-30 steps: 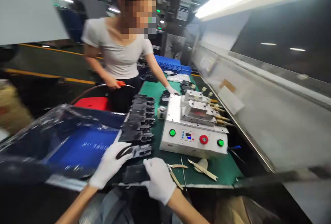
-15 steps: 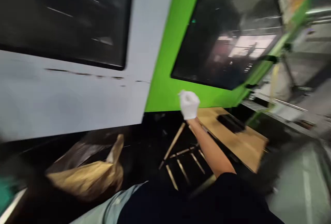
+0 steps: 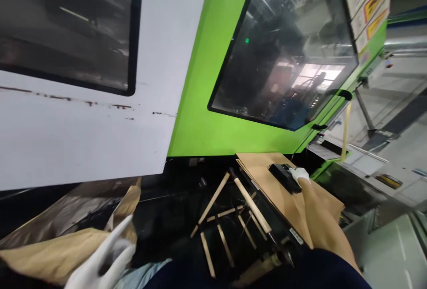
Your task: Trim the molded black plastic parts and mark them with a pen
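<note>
My right hand [image 3: 300,174], in a white glove, is at the right end of a flat black object [image 3: 285,178] lying on brown cardboard [image 3: 267,164]. Its fingers close on that edge; the exact kind of object cannot be made out. At the lower left, my left hand [image 3: 103,262], also white-gloved, has its thumb and fingers spread with nothing between them. An open brown paper sack [image 3: 63,249] with a dark lining lies just behind it.
A white panel [image 3: 100,146] and a green machine door [image 3: 196,133] with a dark window [image 3: 283,58] rise ahead. Below stands a wooden-barred rack [image 3: 253,206]. A pale green cabinet [image 3: 393,249] is at the lower right, and warning labels [image 3: 373,4] are at upper right.
My right hand has moved right and down from before the green door to the black object on the cardboard. My left hand has come into view at the lower left.
</note>
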`<action>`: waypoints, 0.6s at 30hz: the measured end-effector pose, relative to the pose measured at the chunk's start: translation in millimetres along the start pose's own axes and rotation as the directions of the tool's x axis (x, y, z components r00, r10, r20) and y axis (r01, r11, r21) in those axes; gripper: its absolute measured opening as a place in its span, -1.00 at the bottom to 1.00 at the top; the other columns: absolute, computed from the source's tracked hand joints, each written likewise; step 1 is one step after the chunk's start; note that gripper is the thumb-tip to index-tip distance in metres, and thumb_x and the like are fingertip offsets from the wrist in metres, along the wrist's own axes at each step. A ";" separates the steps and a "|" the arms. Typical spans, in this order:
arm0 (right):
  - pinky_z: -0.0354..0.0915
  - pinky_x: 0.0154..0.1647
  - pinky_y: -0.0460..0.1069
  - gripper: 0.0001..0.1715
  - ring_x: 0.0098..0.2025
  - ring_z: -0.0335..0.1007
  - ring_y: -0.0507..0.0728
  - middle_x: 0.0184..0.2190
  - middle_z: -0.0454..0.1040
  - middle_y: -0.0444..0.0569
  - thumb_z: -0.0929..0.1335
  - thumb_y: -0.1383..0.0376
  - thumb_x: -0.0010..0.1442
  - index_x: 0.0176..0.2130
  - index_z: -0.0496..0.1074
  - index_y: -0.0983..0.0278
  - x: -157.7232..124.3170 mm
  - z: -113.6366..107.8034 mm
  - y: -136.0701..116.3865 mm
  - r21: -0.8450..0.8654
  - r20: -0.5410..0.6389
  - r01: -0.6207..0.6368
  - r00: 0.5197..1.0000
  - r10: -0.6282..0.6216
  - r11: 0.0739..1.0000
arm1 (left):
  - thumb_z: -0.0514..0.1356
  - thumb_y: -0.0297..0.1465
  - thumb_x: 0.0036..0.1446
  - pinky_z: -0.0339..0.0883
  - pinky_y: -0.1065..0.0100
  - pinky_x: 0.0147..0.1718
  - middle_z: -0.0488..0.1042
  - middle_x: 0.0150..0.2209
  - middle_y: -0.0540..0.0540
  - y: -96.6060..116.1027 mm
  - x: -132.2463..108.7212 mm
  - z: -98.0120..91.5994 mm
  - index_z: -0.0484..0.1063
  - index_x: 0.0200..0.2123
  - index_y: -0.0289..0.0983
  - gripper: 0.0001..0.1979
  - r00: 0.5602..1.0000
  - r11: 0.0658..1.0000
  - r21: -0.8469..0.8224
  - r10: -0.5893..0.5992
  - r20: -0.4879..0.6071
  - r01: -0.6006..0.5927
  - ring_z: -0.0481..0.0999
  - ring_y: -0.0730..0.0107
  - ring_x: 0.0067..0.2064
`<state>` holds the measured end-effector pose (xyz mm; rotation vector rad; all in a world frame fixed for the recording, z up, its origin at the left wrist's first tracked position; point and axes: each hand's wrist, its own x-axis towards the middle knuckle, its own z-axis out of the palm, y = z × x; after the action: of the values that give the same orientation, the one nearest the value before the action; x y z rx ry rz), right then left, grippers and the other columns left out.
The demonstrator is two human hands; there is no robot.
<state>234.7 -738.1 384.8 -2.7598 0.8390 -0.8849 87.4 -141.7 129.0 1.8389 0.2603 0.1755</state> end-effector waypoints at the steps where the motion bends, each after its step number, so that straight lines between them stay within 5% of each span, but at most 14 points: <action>1: 0.23 -0.45 0.00 -0.57 -0.44 0.53 0.19 -0.56 0.54 0.20 0.39 0.34 0.20 -0.66 0.48 0.37 3.6 7.2 -0.1 -0.006 0.034 -0.013 0.999 0.013 1.000 | 0.23 0.22 -0.12 0.56 -0.01 0.00 0.65 -0.29 0.02 7.0 0.1 9.1 0.41 0.21 0.06 -0.18 0.998 0.997 -0.068 -0.043 0.056 0.046 0.65 0.01 -0.18; 5: 0.25 -0.41 -0.02 -0.65 -0.43 0.54 0.17 -0.51 0.61 0.17 0.35 0.30 0.21 -0.53 0.59 0.35 4.1 16.7 -23.3 0.069 0.121 0.007 0.993 -0.016 0.998 | 0.18 0.17 0.05 0.52 0.12 -0.12 0.61 -0.31 -0.10 46.7 21.1 57.4 0.49 0.09 -0.25 -0.27 0.964 0.938 -0.337 0.008 0.267 0.086 0.58 0.16 -0.25; 9: 0.35 -0.31 -0.02 -0.58 -0.38 0.56 0.17 -0.47 0.63 0.03 0.31 0.10 0.25 -0.43 0.63 0.26 -35.4 -4.7 -89.8 0.289 0.167 0.297 0.920 -0.354 0.910 | 0.16 0.20 0.09 0.51 0.07 0.03 0.57 -0.07 -0.29 94.1 35.3 78.6 0.38 0.16 -0.34 -0.18 0.902 0.743 -0.606 0.007 0.432 0.284 0.61 0.09 -0.04; 11: 0.38 -0.32 0.02 -0.54 -0.41 0.56 0.20 -0.49 0.63 0.00 0.31 0.01 0.23 -0.47 0.61 0.21 -80.8 -12.1 -140.4 0.372 0.180 0.463 0.814 -0.552 0.804 | 0.06 0.23 0.13 0.50 0.00 0.06 0.55 -0.03 -0.32 114.1 31.1 70.7 0.31 0.22 -0.34 -0.14 0.871 0.612 -0.693 0.013 0.492 0.382 0.63 0.06 -0.02; 13: 0.45 -0.27 0.05 -0.57 -0.38 0.60 0.21 -0.40 0.67 -0.03 0.31 -0.02 0.22 -0.40 0.64 0.15 -140.8 -9.5 -193.9 0.486 0.234 0.533 0.684 -0.691 0.692 | 0.08 0.23 0.12 0.52 0.00 -0.01 0.56 -0.12 -0.27 124.1 22.6 52.6 0.37 0.15 -0.34 -0.17 0.875 0.593 -0.713 0.028 0.482 0.374 0.63 0.09 -0.11; 15: 0.50 -0.21 0.10 -0.61 -0.35 0.62 0.24 -0.40 0.67 -0.03 0.33 -0.02 0.19 -0.40 0.64 0.11 -206.1 3.3 -242.4 0.599 0.265 0.590 0.492 -0.829 0.542 | 0.23 0.18 0.04 0.50 0.10 -0.13 0.55 -0.25 -0.15 119.8 11.8 28.4 0.50 -0.05 -0.31 -0.31 0.925 0.716 -0.652 0.025 0.380 0.249 0.57 0.20 -0.23; 18: 0.54 -0.14 0.15 -0.65 -0.29 0.63 0.28 -0.34 0.68 0.00 0.34 0.01 0.20 -0.40 0.63 0.09 -293.6 34.0 -304.8 0.788 0.240 0.542 0.165 -0.957 0.291 | 0.42 -0.04 -0.13 0.40 0.21 -0.23 0.55 -0.32 -0.06 91.2 -14.2 -7.9 0.57 -0.24 -0.25 -0.53 0.979 0.846 -0.494 -0.158 0.131 0.202 0.49 0.27 -0.26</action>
<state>199.4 -324.8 294.2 -2.4208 -1.0586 0.0646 79.8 -162.4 218.9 1.2851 0.2940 0.0262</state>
